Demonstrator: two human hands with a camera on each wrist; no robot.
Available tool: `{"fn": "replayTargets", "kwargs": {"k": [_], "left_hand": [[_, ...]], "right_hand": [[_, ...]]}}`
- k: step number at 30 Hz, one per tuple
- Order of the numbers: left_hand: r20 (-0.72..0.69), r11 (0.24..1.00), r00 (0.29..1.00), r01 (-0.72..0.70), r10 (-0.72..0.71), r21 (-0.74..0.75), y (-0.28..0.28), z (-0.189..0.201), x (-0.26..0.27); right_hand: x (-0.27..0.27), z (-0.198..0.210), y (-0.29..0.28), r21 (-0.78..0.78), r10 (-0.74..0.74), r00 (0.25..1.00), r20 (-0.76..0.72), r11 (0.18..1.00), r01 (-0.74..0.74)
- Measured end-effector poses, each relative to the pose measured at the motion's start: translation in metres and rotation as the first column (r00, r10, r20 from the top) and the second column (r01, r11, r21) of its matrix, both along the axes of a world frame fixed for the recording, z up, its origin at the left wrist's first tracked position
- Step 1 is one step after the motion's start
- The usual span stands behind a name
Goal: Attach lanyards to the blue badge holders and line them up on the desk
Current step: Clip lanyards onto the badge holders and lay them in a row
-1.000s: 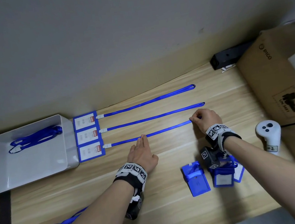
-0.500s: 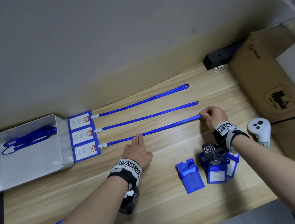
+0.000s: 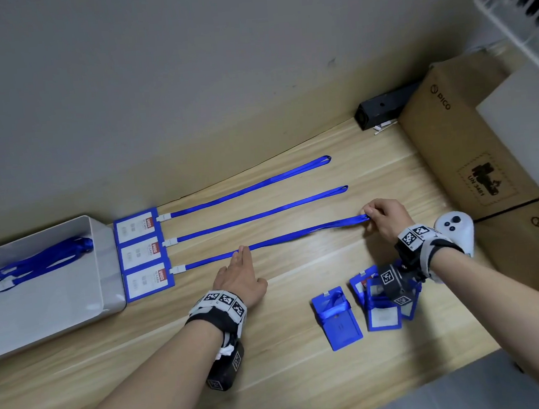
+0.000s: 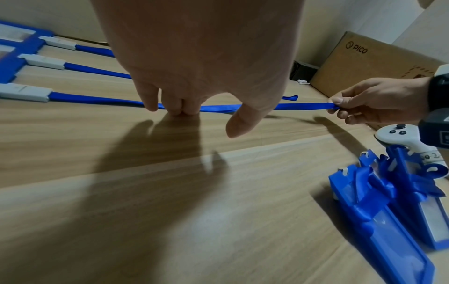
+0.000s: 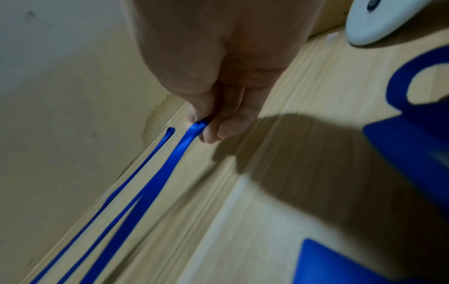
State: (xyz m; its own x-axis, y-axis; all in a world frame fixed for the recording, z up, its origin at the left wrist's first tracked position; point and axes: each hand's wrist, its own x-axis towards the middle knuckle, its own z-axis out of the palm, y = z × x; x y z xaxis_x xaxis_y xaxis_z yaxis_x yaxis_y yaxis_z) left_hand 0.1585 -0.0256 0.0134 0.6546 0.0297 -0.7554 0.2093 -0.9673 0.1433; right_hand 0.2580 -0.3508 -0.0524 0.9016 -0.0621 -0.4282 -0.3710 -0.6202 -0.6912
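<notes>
Lanyard end pinched by right hand; left hand flat, fingertips pressing mid-strap; bare desk nearside.

Even, soft overhead light fills the head view; the worktop shows pale glare patches. In the wrist views, hands cast dark shadows toward the camera. The right wrist view is motion-blurred and dim; wide-angle distortion bends the worktop's edges.
</notes>
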Motion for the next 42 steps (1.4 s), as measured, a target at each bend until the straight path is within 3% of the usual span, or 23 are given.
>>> {"fn": "replayTargets", "kwargs": {"k": [3, 11, 24, 27, 30, 33, 38, 42], "left_hand": [[0.003, 1.0, 1.0, -0.003, 0.003, 0.001, 0.0, 0.0, 0.0], [-0.009, 1.0, 1.0, 0.005, -0.005, -0.025, 0.007, -0.006, 0.002], [0.03, 0.997, 0.999, 0.014, -0.011, -0.082, 0.012, -0.01, 0.009], [0.115, 0.998, 0.993, 0.028, -0.022, -0.05, 0.009, 0.0, 0.021], [0.214, 0.999, 0.977, 0.02, -0.011, -0.04, 0.004, 0.011, 0.026], [0.226, 0.991, 0.972, -0.039, 0.067, -0.129, -0.003, 0.015, 0.019], [0.09, 0.96, 0.99, -0.081, 0.109, -0.268, -0.022, 0.0, -0.021], [-0.017, 0.93, 0.992, -0.119, 0.121, -0.349, -0.049, -0.028, -0.062]], "right_hand": [[0.002, -0.005, 0.006, 0.105, -0.089, 0.996, -0.019, 0.99, 0.09], [0.011, -0.01, 0.011, -0.112, 0.0, 1.0, 0.02, 0.994, 0.002], [0.012, 0.001, 0.024, -0.176, -0.022, 0.995, 0.097, 0.984, 0.039], [0.006, 0.017, 0.033, -0.137, 0.004, 0.989, 0.149, 0.99, 0.017], [-0.008, 0.029, 0.046, -0.09, 0.109, 0.983, 0.146, 0.991, -0.096], [-0.029, 0.039, 0.059, -0.045, 0.276, 0.959, 0.069, 0.961, -0.273], [-0.084, 0.05, 0.075, -0.17, 0.595, 0.794, -0.121, 0.776, -0.608], [-0.119, 0.04, 0.084, -0.238, 0.649, 0.703, -0.292, 0.663, -0.71]]}}
